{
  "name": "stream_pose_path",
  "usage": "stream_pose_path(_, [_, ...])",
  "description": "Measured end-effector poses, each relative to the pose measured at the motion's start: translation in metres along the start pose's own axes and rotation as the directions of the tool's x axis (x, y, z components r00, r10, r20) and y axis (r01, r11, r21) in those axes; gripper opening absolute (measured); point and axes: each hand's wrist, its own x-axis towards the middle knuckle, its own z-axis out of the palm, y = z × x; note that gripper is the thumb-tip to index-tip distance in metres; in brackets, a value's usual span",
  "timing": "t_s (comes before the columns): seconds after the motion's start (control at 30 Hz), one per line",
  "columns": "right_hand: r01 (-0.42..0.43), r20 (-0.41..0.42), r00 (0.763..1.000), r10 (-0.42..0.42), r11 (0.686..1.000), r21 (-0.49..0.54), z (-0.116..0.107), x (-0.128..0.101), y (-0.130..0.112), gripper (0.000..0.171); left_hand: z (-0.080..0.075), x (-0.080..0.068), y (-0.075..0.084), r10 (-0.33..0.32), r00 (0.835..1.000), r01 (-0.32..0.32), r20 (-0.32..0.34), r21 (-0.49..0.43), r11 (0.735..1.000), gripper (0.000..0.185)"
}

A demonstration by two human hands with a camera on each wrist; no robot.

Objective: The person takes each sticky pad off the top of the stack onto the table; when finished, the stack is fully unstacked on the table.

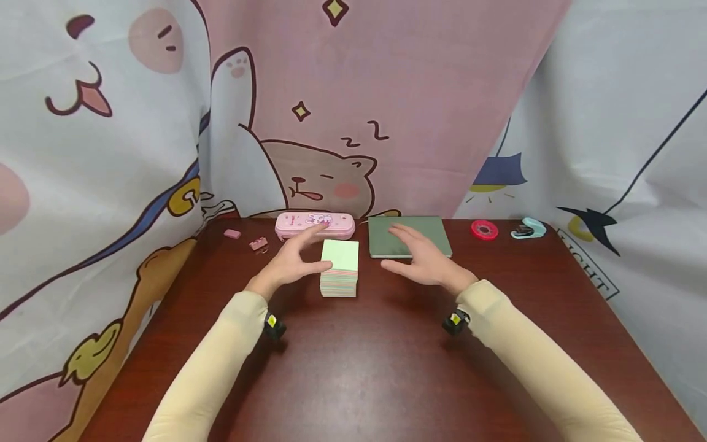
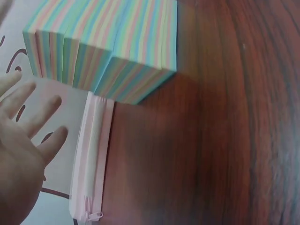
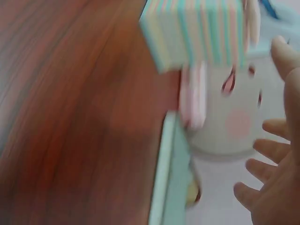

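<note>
Both arms reach forward in cream sleeves, a small camera strapped at each wrist. The left hand and the right hand are raised, palms turned inward, fingers spread and relaxed, holding nothing.

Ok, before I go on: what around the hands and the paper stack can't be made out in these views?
- Left hand: head view doesn't settle whether its thumb touches the paper stack.
- Pencil case: front partly covered by left fingers; print too small to read.
- Green notebook: right hand hides part of its cover.
- Right wrist view: motion-blurred, stack edges smeared.
- Small pink bits: too small to identify.
</note>
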Motion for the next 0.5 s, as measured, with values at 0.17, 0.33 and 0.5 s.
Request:
stream_pose_path(0.17, [0.145,0.037,0.989,-0.146,0.989,0.026,0.016,0.031,-0.045,0.086,0.007,0.002,0.000,0.031,0.999,-0.029,0.022,-0.091,0.995,0.088])
stream_pose_path(0.33, [0.228,0.068,0.971,-0.229,0.973,0.032,0.028,0.050,-0.065,0.087,0.014,0.004,-0.008,0.073,0.997,-0.072,0.001,-0.159,0.985,0.090])
stream_pose_path(0.5, [0.241,0.083,0.967,-0.242,0.970,0.028,0.032,0.056,-0.069,0.086,0.014,0.005,-0.007,0.089,0.996,-0.087,0.005,-0.175,0.981,0.090])
